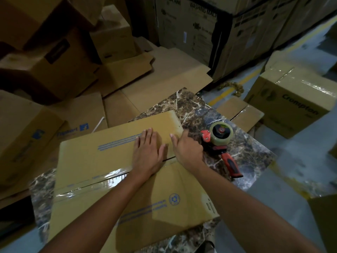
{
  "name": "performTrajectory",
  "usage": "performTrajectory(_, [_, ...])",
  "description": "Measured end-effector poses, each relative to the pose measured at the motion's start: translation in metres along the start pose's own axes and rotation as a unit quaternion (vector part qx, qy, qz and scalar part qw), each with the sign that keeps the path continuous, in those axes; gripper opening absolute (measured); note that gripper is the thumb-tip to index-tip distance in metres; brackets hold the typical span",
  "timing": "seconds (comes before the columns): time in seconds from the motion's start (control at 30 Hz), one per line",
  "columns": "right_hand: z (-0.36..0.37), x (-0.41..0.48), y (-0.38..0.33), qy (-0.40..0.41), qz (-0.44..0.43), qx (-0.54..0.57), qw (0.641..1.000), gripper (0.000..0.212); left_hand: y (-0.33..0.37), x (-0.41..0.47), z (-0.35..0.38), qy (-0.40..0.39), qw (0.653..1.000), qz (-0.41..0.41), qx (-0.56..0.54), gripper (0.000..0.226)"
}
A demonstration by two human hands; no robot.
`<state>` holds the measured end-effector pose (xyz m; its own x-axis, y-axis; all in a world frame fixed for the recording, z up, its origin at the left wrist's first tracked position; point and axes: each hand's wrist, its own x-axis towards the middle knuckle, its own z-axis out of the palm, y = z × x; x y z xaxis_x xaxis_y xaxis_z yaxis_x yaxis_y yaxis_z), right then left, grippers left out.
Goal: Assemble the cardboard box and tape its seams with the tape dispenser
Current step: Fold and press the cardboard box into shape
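A brown cardboard box (pixel 102 157) with blue print lies on a marble-patterned table (pixel 237 148), its top flaps folded shut. Clear tape covers the left part of the centre seam. My left hand (pixel 147 152) presses flat on the far flap next to the seam. My right hand (pixel 187 148) rests at the box's right edge, thumb on the flap and fingers curled over the side; whether they grip it is hidden. A red-handled tape dispenser (pixel 220 141) with a clear roll lies on the table just right of my right hand, untouched.
Flattened cartons (pixel 155 75) and stacked boxes (pixel 54 57) crowd the floor behind and left of the table. A taped Crompton box (pixel 295 99) stands at the right. Large appliance cartons (pixel 200 30) wall the back. Grey floor with a yellow line (pixel 228 92) runs to the right.
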<state>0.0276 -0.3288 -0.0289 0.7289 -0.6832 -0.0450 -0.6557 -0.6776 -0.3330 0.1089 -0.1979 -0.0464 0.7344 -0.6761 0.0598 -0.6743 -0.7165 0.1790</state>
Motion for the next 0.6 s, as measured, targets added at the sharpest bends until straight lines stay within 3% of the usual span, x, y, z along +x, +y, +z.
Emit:
performTrajectory(0.07, [0.001, 0.007, 0.003, -0.02, -0.012, -0.003, 1.0, 0.056, -0.004, 0.0, -0.001, -0.004, 1.0, -0.005, 0.001, 0.07])
performTrajectory(0.3, [0.001, 0.016, 0.016, -0.048, -0.034, 0.026, 0.998, 0.043, -0.053, -0.008, -0.02, -0.029, 0.994, 0.102, -0.005, 0.069])
performTrajectory(0.43, [0.001, 0.001, -0.006, -0.016, 0.027, 0.006, 0.999, 0.057, -0.06, -0.018, -0.022, -0.016, 1.0, 0.026, -0.002, 0.068])
performTrajectory(0.5, [0.009, -0.011, -0.027, 0.018, 0.0, -0.023, 1.0, 0.074, -0.055, -0.019, -0.02, 0.008, 0.999, -0.044, -0.029, 0.059])
performTrajectory(0.6, [0.027, -0.024, -0.053, 0.027, -0.049, -0.06, 0.997, 0.08, -0.05, -0.022, -0.016, 0.031, 0.99, -0.13, -0.045, 0.059])
